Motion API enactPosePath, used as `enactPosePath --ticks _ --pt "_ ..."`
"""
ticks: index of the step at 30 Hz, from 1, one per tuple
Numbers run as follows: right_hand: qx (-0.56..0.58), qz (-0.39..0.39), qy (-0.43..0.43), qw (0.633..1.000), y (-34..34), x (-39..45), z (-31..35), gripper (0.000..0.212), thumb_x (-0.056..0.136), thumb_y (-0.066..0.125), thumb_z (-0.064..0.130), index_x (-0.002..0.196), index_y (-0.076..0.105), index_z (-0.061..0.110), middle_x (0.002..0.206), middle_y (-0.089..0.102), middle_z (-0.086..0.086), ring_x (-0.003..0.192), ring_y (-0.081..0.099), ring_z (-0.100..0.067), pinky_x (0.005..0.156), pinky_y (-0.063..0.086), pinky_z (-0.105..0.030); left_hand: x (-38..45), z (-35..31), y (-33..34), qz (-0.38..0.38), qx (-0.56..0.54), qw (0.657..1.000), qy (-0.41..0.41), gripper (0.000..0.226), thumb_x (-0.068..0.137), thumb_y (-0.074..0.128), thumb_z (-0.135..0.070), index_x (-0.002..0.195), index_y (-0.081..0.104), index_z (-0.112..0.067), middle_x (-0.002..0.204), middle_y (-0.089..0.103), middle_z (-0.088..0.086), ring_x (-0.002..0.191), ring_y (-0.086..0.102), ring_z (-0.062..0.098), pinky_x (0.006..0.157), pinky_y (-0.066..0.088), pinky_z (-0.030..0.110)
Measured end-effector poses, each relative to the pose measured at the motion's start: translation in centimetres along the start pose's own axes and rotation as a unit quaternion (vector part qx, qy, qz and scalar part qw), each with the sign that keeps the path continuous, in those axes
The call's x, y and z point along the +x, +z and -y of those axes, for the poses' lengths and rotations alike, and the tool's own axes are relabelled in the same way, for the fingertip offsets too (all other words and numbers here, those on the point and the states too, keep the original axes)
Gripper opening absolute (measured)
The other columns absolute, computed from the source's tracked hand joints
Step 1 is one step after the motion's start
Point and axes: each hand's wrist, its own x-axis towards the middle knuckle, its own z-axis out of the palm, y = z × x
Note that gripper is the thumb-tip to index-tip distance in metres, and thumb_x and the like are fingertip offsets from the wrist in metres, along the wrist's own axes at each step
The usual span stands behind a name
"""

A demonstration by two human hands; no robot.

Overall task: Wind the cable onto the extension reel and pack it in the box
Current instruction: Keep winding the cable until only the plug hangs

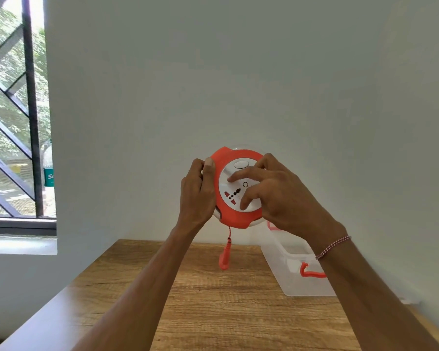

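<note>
A round orange and white extension reel (232, 214) is held up in the air above the table, socket face toward me. My left hand (197, 193) grips its left rim, thumb on the orange edge. My right hand (271, 191) lies over the white centre disc with fingers curled onto it. A short length of orange cable (229, 233) hangs from the reel's bottom and ends in an orange plug (223, 260) dangling just over the table. A clear plastic box (299, 285) with orange latches stands open on the table to the right, partly behind my right forearm.
The wooden table (213, 307) runs from the wall toward me. A plain white wall stands close behind it. A barred window (13, 117) is at the left, with a bottle on its sill.
</note>
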Motion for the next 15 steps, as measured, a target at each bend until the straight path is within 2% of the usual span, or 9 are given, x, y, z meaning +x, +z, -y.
enactPosePath --ticks 4,8,11,15 --pt "-0.018 0.012 -0.010 1.000 0.0 0.0 0.2 0.024 0.055 0.093 0.023 0.073 0.078 0.026 0.122 0.067 0.011 0.100 0.050 -0.018 0.076 0.055 -0.037 -0.1 -0.1 0.0 0.008 0.003 1.000 0.004 0.037 0.102 0.038 -0.041 0.094 0.054 -0.010 0.075 0.065 0.004 0.063 0.065 0.025 0.056 0.057 0.047" --pt "-0.059 0.015 -0.007 0.998 -0.4 -0.1 0.4 0.030 0.049 0.095 0.027 0.075 0.079 0.028 0.120 0.068 0.009 0.092 0.054 -0.021 0.070 0.047 -0.032 -0.1 0.0 0.1 0.022 -0.007 1.000 -0.005 0.032 0.103 0.038 -0.039 0.094 0.054 -0.013 0.079 0.066 -0.006 0.064 0.067 0.018 0.056 0.058 0.038" --pt "-0.088 0.034 -0.005 0.996 -0.5 -0.1 0.7 0.037 0.051 0.093 0.032 0.084 0.079 0.028 0.124 0.066 0.006 0.097 0.056 -0.024 0.074 0.048 -0.037 0.1 0.1 -0.1 0.012 -0.006 1.000 -0.006 0.033 0.103 0.038 -0.039 0.094 0.055 -0.012 0.077 0.065 0.000 0.064 0.066 0.020 0.055 0.057 0.038" --pt "-0.112 0.077 0.039 0.990 -0.1 0.0 1.4 0.047 0.055 0.092 0.032 0.099 0.076 0.034 0.135 0.057 0.001 0.111 0.050 -0.031 0.086 0.047 -0.045 0.2 -0.1 -0.2 0.012 -0.002 1.000 0.009 0.023 0.102 0.039 -0.040 0.087 0.052 -0.028 0.079 0.065 -0.006 0.062 0.066 0.017 0.055 0.057 0.035"
